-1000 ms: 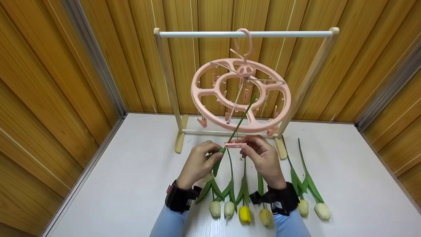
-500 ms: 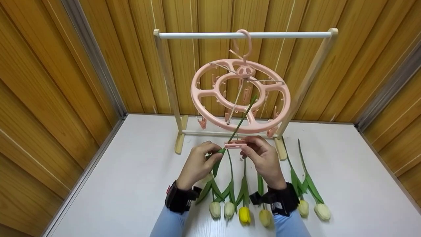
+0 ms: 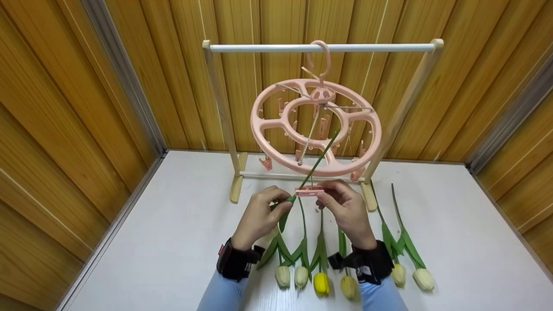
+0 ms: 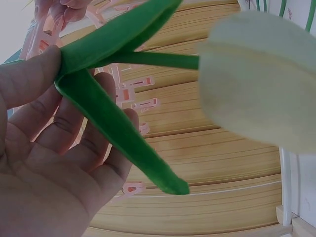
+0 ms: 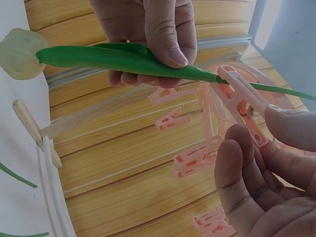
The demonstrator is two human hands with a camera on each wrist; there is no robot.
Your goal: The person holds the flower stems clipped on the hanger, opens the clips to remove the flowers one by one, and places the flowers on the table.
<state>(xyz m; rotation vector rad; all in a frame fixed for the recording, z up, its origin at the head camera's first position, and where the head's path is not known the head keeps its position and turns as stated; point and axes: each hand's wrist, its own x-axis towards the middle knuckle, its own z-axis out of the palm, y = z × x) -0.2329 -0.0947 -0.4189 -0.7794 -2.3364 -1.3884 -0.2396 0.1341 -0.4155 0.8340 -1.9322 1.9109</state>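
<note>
My left hand (image 3: 261,216) pinches an artificial tulip (image 4: 256,84) at the base of its green leaves. Its pale bloom hangs down toward the table, and its bare stem (image 3: 320,160) slants up in front of a round pink clip hanger (image 3: 271,124). Between the thumb and fingers of my right hand (image 3: 345,211) is a pink clothespin (image 5: 242,103), squeezed at its handle end. The clothespin's mouth sits at the stem, just above the leaves. In the head view, the left hand covers most of the held tulip's leaves and bloom.
The hanger hooks over a white rod (image 3: 376,47) on a wooden stand, its foot (image 3: 235,185) on the white table (image 3: 173,229). More clothespins dangle below the ring, such as one clothespin (image 3: 265,163) at left. Several tulips, including a yellow tulip (image 3: 321,284), lie in front.
Both hands keep their grips and hardly move. The stand, hanger and stem tip sit slightly lower in the head view.
</note>
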